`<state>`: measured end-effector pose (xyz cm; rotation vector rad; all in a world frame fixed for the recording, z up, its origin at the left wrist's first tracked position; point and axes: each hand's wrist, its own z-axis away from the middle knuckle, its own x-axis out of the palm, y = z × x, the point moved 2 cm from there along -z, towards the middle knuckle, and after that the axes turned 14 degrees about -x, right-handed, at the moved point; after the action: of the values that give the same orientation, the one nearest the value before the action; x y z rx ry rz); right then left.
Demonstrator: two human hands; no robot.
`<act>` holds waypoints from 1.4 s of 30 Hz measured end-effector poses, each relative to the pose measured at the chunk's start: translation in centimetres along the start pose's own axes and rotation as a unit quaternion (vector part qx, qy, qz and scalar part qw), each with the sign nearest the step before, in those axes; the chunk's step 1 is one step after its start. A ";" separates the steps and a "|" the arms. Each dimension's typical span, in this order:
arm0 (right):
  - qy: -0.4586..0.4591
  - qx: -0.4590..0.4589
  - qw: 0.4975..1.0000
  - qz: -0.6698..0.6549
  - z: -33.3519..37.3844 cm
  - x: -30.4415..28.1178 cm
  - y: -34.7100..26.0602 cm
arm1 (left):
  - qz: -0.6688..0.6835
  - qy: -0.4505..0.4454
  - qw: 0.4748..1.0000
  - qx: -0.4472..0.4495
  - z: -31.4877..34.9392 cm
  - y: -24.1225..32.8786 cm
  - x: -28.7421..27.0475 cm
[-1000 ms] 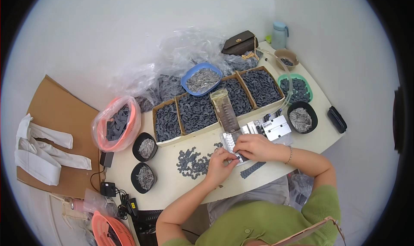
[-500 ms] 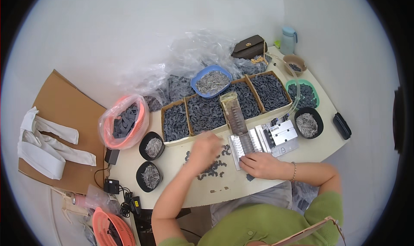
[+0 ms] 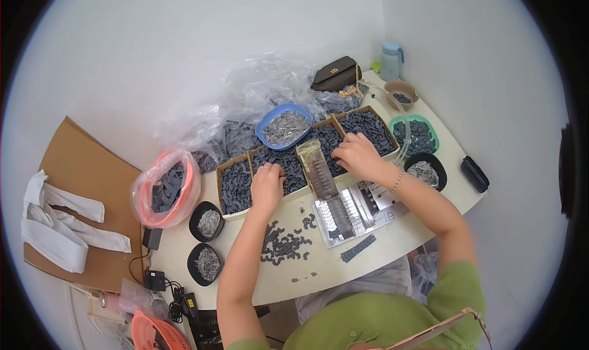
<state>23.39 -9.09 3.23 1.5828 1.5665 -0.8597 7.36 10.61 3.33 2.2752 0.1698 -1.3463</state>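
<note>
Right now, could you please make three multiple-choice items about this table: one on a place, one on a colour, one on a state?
1. Where is the left hand?
A. on the dark parts in a cardboard tray
B. on the cardboard sheet on the floor
C. in the pink basket

2. What colour is the bowl of metal pins behind the trays?
A. red
B. blue
C. yellow

3. How is the brown purse?
A. wide open
B. hanging on the wall
C. closed, lying at the table's back edge

Answers: 1 A, its fingers rest on the grey pieces there. 2 B, its rim is clearly blue. 3 C, its flap is down.
</note>
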 end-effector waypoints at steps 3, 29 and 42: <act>-0.038 -0.002 0.999 0.030 -0.8 0.8 0.2 | -0.007 0.049 0.999 0.005 0.1 -0.3 -0.4; -0.017 -0.161 0.976 -0.149 4.2 -0.7 -10.7 | 0.098 -0.034 0.981 0.166 14.3 6.6 -0.9; -0.064 -0.148 0.982 -0.100 -0.5 1.5 -10.8 | 0.097 -0.040 0.995 -0.001 8.4 1.3 -0.9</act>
<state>12.64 -8.04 1.67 1.1529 1.6914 -0.7757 0.70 5.71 1.20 2.1697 -0.0748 -1.3314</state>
